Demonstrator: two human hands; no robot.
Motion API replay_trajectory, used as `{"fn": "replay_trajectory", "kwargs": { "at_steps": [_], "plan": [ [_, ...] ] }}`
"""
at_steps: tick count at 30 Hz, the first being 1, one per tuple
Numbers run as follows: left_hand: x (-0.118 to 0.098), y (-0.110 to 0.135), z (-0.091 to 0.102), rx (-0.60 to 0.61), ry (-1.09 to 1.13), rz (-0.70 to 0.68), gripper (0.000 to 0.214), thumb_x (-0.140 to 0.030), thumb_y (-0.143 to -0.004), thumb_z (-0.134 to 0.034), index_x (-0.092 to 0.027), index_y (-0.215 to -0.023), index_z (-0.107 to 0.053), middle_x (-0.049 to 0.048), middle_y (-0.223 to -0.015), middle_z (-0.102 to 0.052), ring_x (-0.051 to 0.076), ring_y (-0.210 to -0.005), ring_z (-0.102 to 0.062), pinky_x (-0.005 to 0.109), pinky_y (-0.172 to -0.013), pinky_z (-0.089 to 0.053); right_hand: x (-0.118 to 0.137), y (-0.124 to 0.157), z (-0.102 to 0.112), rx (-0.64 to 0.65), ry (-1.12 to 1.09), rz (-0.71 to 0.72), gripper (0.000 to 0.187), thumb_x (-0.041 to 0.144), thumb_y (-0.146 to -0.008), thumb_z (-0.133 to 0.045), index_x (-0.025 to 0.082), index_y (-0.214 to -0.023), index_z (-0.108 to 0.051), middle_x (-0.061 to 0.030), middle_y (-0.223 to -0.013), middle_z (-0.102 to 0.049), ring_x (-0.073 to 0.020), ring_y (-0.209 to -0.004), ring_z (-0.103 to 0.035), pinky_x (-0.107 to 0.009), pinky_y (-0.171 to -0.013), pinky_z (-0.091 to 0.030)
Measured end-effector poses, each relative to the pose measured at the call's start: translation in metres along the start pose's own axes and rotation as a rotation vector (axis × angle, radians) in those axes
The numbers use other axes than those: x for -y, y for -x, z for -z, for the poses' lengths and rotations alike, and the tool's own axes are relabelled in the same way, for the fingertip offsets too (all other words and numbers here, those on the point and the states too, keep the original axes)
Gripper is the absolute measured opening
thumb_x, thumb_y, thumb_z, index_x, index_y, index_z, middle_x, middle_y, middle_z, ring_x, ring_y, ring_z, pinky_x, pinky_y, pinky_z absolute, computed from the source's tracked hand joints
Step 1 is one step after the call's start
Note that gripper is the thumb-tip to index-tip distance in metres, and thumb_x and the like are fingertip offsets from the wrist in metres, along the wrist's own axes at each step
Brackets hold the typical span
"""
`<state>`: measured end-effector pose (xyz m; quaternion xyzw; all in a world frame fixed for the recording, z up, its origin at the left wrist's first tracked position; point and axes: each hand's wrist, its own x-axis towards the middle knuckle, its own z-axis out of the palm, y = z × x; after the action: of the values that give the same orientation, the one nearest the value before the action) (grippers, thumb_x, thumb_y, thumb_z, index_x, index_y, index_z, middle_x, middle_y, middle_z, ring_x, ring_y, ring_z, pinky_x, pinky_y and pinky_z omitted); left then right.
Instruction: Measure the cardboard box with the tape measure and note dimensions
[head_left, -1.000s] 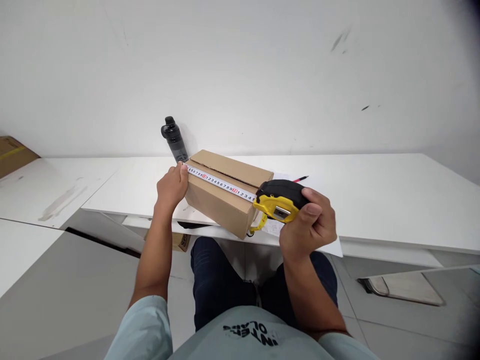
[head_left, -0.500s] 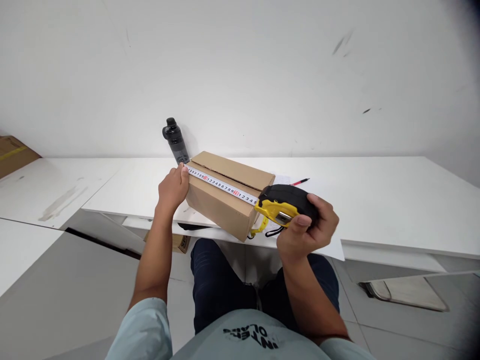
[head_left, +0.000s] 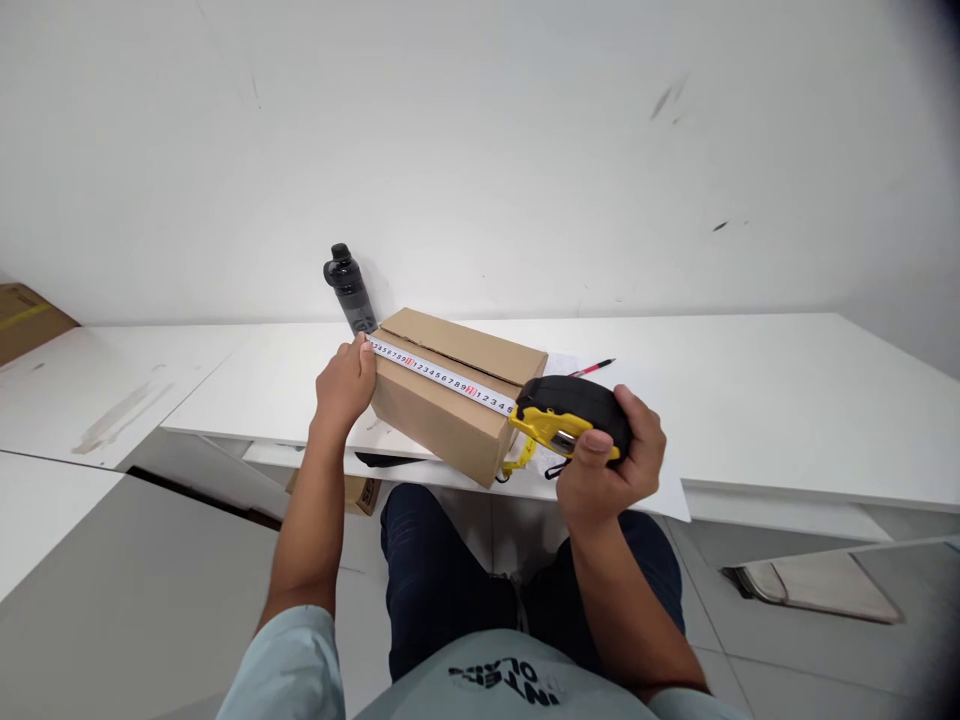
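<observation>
A closed brown cardboard box sits at the near edge of a white table. A white measuring tape blade lies stretched along the box's near top edge. My left hand pinches the blade's end against the box's left corner. My right hand grips the yellow and black tape measure case just past the box's right corner.
A dark water bottle stands behind the box by the wall. A red pen lies on paper to the right of the box. Another cardboard box is at the far left. My legs are under the table.
My right hand with the tape case has dropped slightly lower beside the box's right corner. The blade stays stretched and my left hand holds its place.
</observation>
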<state>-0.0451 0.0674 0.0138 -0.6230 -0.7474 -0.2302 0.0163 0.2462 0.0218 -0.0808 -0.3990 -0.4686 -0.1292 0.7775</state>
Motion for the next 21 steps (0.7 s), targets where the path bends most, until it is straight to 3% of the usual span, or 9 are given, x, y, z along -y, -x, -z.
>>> {"fn": "replay_trajectory", "kwargs": {
  "at_steps": [8, 21],
  "plan": [
    [0.0042, -0.0014, -0.0027, -0.015, 0.035, 0.017, 0.065, -0.046, -0.110, -0.015, -0.022, -0.158, -0.053, 0.0187, -0.138, -0.066, 0.039, -0.133, -0.061, 0.050, -0.102, -0.051, -0.0045, 0.0005, -0.0023, 0.005, -0.046, 0.101, 0.050, 0.054, -0.099, -0.064, 0.025, -0.140, -0.068, -0.0114, -0.105, -0.073, -0.0263, -0.087, -0.069, -0.043, -0.072, -0.059],
    [0.0046, -0.0018, -0.0061, -0.022, 0.097, 0.029, 0.068, -0.044, -0.110, -0.017, -0.018, -0.163, -0.048, 0.0201, -0.142, -0.063, 0.039, -0.137, -0.057, 0.054, -0.110, -0.049, -0.0061, -0.0012, -0.0070, -0.040, -0.063, 0.204, 0.052, 0.050, -0.101, -0.065, 0.023, -0.145, -0.066, -0.0120, -0.107, -0.073, -0.0248, -0.087, -0.068, -0.040, -0.071, -0.057]
  ]
}}
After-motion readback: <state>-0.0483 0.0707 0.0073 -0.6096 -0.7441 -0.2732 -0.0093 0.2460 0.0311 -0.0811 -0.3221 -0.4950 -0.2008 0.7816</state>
